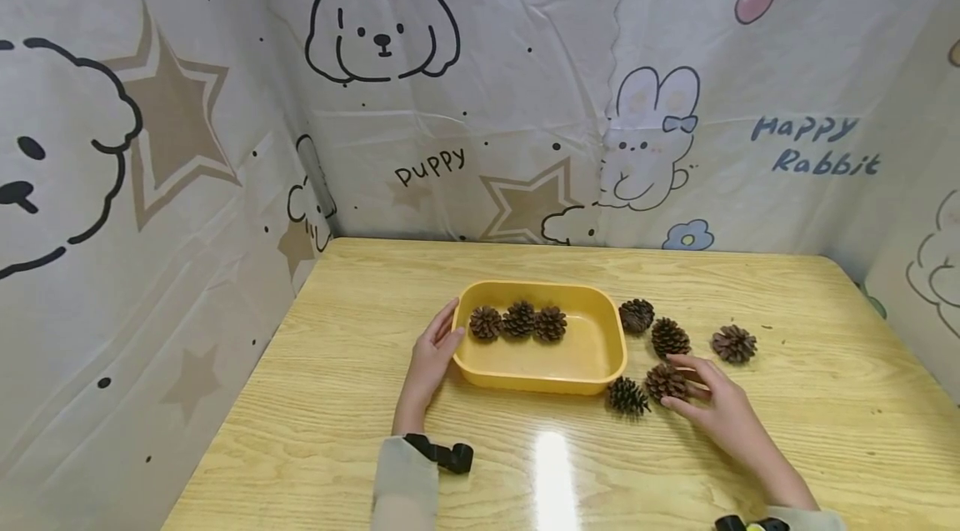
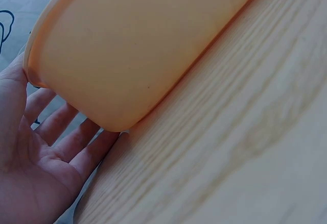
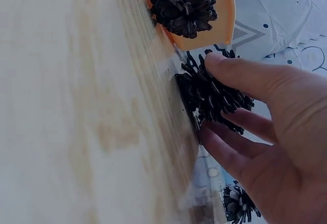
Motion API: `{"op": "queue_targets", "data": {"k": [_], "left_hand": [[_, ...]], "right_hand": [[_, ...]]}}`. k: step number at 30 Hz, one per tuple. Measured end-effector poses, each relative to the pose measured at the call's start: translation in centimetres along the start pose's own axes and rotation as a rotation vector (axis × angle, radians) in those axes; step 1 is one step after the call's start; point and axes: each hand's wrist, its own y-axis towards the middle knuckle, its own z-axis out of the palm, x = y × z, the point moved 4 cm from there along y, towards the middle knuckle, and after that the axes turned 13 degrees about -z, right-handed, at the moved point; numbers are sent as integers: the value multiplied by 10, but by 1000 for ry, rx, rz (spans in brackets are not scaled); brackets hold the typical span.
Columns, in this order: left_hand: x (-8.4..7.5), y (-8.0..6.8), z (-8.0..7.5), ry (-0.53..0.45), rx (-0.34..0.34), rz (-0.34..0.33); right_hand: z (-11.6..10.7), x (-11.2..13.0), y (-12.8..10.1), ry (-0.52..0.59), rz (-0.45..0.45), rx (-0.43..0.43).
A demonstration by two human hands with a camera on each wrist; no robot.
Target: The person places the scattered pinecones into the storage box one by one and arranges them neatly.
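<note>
At the left end of a yellow plastic tub (image 1: 536,385), my left hand (image 1: 433,360) grips the side, thumb at the rim and fingers along the outer wall. The left wrist view shows that hand (image 2: 51,152) against the tub's wall (image 2: 133,45). Three brown pine cones (image 1: 519,320) lie in a row inside the tub. To the right of it, my right hand (image 1: 716,402) holds a pine cone (image 1: 666,382) between thumb and fingers. This pine cone (image 3: 214,91) is close to the tabletop; whether it touches is unclear.
Around the tub's right end lie a darker pine cone (image 1: 627,397) by the front corner, another pine cone (image 1: 670,338) behind the held one, and one (image 1: 636,315) near the rim. A paler pine cone (image 1: 734,343) sits farther right. A printed cloth (image 1: 480,114) hangs behind the wooden table (image 1: 315,431).
</note>
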Motion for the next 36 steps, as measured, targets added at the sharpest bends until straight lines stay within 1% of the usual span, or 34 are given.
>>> {"op": "queue_targets", "data": {"k": [5,11,14,19,26,29,36], "left_hand": [[-3,-2,0,-19,12,-20],[-23,-18,0,-3,23,-16],[-27,-21,1,5,26,-16],[-25,-20,1,-6,25,-11],[-1,-1,0,6,1,11],[-1,-1,0,-1,3,8],[-2,-3,1,-11,7,6]], "right_hand": [[1,-1,1,-12,-33,-8],[2,0,1,-29,-61,-24],[2,0,1,-44,-65,-39],[1,0,1,-54,-69,-62],[-1,2,1,-72,-55,-89],[-3,4,1,-72,-52,-111],[-5,8,2,-23,-50,-181]]}}
